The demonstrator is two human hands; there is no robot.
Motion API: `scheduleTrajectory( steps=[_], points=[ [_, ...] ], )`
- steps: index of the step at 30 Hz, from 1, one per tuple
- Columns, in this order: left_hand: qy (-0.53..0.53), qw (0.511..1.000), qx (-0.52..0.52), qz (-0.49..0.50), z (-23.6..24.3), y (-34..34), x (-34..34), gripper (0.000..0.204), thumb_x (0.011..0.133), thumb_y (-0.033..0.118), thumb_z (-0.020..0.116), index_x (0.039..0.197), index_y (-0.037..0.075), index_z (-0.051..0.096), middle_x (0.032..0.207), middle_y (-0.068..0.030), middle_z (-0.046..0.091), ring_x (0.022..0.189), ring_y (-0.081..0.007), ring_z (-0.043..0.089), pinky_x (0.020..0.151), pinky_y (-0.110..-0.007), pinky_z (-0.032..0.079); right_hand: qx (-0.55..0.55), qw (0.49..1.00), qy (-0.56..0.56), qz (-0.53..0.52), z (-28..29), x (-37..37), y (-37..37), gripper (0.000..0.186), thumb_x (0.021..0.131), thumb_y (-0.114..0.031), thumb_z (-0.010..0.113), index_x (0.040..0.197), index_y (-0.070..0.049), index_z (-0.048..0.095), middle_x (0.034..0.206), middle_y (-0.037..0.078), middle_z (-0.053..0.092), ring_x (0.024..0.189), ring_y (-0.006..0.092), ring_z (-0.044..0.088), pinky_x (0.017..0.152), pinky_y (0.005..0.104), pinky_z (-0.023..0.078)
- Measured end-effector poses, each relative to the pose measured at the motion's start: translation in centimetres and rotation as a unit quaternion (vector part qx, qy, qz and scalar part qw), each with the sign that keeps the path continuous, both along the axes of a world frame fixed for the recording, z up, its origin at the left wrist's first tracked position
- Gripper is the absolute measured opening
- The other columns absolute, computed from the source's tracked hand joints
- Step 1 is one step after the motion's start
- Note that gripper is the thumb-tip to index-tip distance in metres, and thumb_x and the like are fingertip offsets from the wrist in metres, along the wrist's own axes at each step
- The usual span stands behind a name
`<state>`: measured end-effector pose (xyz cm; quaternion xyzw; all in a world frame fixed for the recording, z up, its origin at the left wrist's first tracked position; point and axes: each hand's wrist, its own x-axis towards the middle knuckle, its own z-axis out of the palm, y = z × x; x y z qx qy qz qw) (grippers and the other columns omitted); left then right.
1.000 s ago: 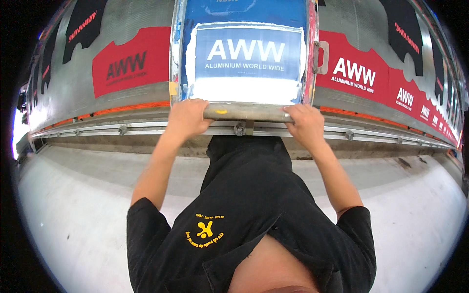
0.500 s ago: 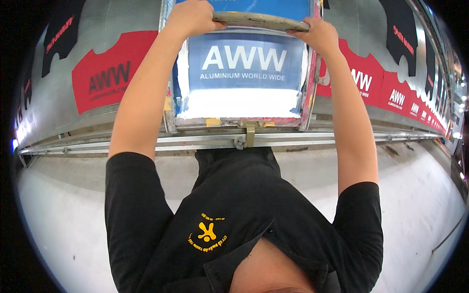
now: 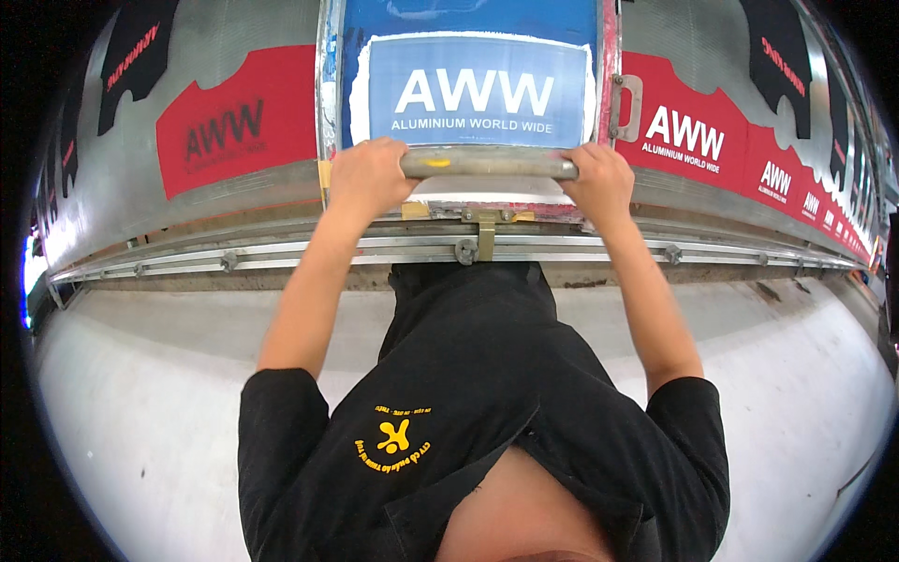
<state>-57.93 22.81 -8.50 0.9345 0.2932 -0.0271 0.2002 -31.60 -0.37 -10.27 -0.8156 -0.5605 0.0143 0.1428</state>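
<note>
A wide squeegee (image 3: pixel 487 163) lies across the near part of a blue printing screen (image 3: pixel 375 21). Around its left end my left hand (image 3: pixel 370 176) is closed, and my right hand (image 3: pixel 601 180) grips the right end. Beyond the squeegee, the screen's pale blue stencil area (image 3: pixel 468 66) shows light lettering with a white ink border around it. White ink (image 3: pixel 487 185) also lies between the squeegee and the frame's near edge. The squeegee's blade is hidden beneath its holder.
Red fabric pieces (image 3: pixel 234 89) (image 3: pixel 688 108) lie on the table either side of the screen; the right ones carry white lettering. Black fabric pieces (image 3: pixel 136 56) sit farther off. A metal rail (image 3: pixel 375 251) with clamps runs along the near edge. A metal handle (image 3: pixel 627 108) projects from the frame's right side.
Both hands have drawn the squeegee toward me, from the far side of the stencil area to its near side. The white ink in front of the frame's near edge is now partly covered.
</note>
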Motion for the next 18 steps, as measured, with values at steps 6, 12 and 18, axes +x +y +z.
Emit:
scheduleTrajectory(
  steps=[6,12,18],
  points=[
    [0.129,0.990,0.017,-0.048,3.3,10.3,8.4,0.062,0.080,0.069,0.076,0.088,0.008,0.080,0.087,-0.0169,0.077,0.082,-0.0348,0.076,0.073,-0.046,0.061,-0.151,0.988,-0.016,-0.020,4.2,8.3,10.3,0.049,0.076,-0.058,0.085,0.089,-0.011,0.077,0.079,0.009,0.072,0.078,0.0299,0.071,0.069,0.0441,0.056],
    [0.085,0.989,0.091,-0.074,-2.1,16.4,13.5,0.059,0.082,0.068,0.075,0.092,0.010,0.081,0.082,-0.0143,0.077,0.080,-0.0345,0.076,0.074,-0.048,0.061,-0.167,0.983,-0.055,-0.055,0.5,13.1,16.9,0.063,0.073,-0.073,0.081,0.090,-0.012,0.077,0.080,0.010,0.075,0.082,0.0324,0.074,0.072,0.0454,0.059],
    [0.090,0.994,0.061,-0.024,-1.0,13.8,12.7,0.057,0.082,0.068,0.074,0.089,0.012,0.082,0.079,-0.0122,0.076,0.077,-0.0323,0.075,0.070,-0.046,0.060,-0.137,0.987,-0.072,-0.054,-0.5,11.6,15.0,0.056,0.075,-0.071,0.080,0.092,-0.017,0.081,0.078,0.006,0.075,0.076,0.0286,0.074,0.067,0.0429,0.058]
  ],
)
